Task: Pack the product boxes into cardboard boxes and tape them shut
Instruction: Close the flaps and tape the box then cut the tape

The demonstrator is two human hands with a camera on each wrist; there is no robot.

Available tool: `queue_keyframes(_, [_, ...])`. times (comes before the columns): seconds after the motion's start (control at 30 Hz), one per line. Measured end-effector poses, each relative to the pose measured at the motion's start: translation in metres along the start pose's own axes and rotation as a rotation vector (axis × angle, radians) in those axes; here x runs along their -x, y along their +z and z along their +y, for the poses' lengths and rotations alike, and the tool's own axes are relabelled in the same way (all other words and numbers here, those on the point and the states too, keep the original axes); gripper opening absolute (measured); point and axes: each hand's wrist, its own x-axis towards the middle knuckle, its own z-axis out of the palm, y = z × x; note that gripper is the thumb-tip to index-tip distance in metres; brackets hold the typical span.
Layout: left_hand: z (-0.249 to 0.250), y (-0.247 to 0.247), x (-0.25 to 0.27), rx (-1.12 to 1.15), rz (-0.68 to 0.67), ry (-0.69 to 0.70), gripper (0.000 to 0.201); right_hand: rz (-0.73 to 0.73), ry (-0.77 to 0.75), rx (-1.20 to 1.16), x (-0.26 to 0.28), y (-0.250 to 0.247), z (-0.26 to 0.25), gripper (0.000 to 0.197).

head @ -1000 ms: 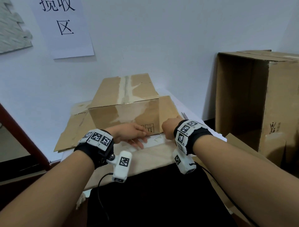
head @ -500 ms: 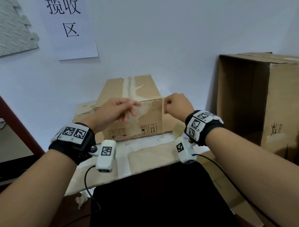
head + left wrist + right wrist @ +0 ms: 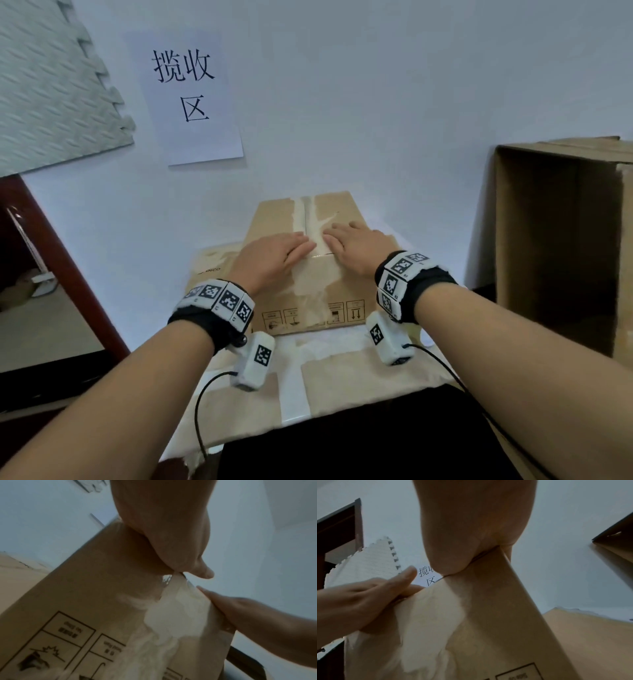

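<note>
Both hands lie flat, palms down, on top of the closed cardboard box point(image 3: 308, 240): the left hand point(image 3: 270, 255) to the left of the centre seam, the right hand point(image 3: 356, 245) to the right of it, fingers straight and pointing inward so the fingertips nearly meet over the strip of clear tape point(image 3: 306, 219) that runs along the seam. Neither hand grips anything; they simply press on the flaps. From the left wrist view, the heel of the left hand point(image 3: 164, 524) bears on the box's top front edge, and the right hand's fingers point(image 3: 221, 604) rest on the same edge just beside it. The tape carries on down the front face of the box point(image 3: 96, 599) as a pale, wrinkled patch, ending just above a row of printed handling symbols point(image 3: 313, 313). The box stands on a table point(image 3: 359, 380) covered with flattened cardboard patched with more pale tape, and pushed close to a white wall. On that wall hangs a paper sign point(image 3: 186, 92) with three black characters, beside a grey foam mat point(image 3: 51, 85). To the right a larger carton point(image 3: 561, 246) stands open, well apart from the hands.
</note>
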Motion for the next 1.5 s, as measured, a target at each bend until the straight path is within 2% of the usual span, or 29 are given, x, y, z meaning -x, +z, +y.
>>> queue_keyframes(0.07, [0.001,0.004,-0.003,-0.145,0.025,0.037,0.076,-0.001,0.013,-0.026,0.003,0.004,0.000,0.047])
queue_keyframes(0.13, [0.001,0.008,-0.004,-0.214,0.018,0.050,0.085,0.005,0.018,-0.018,0.005,0.007,-0.001,0.047])
queue_keyframes(0.33, [0.001,0.020,0.002,-0.313,-0.002,0.124,0.081,0.030,0.011,-0.019,0.004,0.016,0.003,0.048])
queue_keyframes(0.5, [0.000,0.026,0.007,-0.364,-0.013,0.094,0.092,0.045,-0.002,-0.002,0.008,0.015,0.004,0.050])
queue_keyframes(0.57, [-0.002,0.024,0.006,-0.407,-0.061,0.100,0.095,0.021,-0.001,0.055,0.009,0.011,0.003,0.058])
queue_keyframes(0.73, [-0.005,0.018,0.003,-0.416,-0.195,0.088,0.105,-0.002,-0.037,0.225,0.003,0.007,-0.011,0.094])
queue_keyframes(0.9, [-0.002,0.018,0.003,-0.376,-0.224,0.059,0.109,0.077,-0.058,0.234,0.000,0.019,-0.014,0.092])
queue_keyframes(1.1, [0.003,0.015,0.008,-0.341,-0.212,0.066,0.106,0.017,-0.003,0.191,0.005,0.012,-0.016,0.114])
queue_keyframes(1.2, [0.004,0.015,0.010,-0.323,-0.184,0.088,0.101,-0.054,-0.110,0.145,0.010,0.007,-0.017,0.106])
queue_keyframes(1.3, [0.004,0.015,0.009,-0.275,-0.145,0.116,0.099,-0.041,-0.235,0.170,0.014,0.012,-0.022,0.100])
queue_keyframes(1.5, [0.006,0.012,0.010,-0.269,-0.184,0.071,0.101,-0.013,-0.194,0.240,0.013,0.017,-0.025,0.093])
